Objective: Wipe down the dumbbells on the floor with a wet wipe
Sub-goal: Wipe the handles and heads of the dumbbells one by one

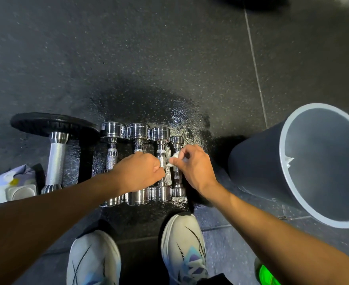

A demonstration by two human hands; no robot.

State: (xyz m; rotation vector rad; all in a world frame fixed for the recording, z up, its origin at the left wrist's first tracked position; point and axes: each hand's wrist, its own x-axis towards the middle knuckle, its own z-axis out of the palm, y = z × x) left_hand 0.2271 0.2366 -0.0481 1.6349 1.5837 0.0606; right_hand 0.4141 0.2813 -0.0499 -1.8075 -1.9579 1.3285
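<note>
While the speckled rubber floor [128, 48] is glistening wet around them, 4 chrome dumbbells [137, 163] are lying side by side near its lower middle, their long axes running away from the person, heads smooth and mirror-bright, handles knurled. A grey cylindrical bin [258, 167] is standing just right of the row, and a larger bar with a black plate [52, 123] is lying to its left. The right hand [194, 167] is pinching a small, crumpled white wet wipe [172, 160] over the 2 rightmost handles, fingers closed on it. The left hand [140, 171] is curling shut around the 3rd dumbbell's handle, seemingly steadying it. Judging by this, strokes should be running lengthwise.
</note>
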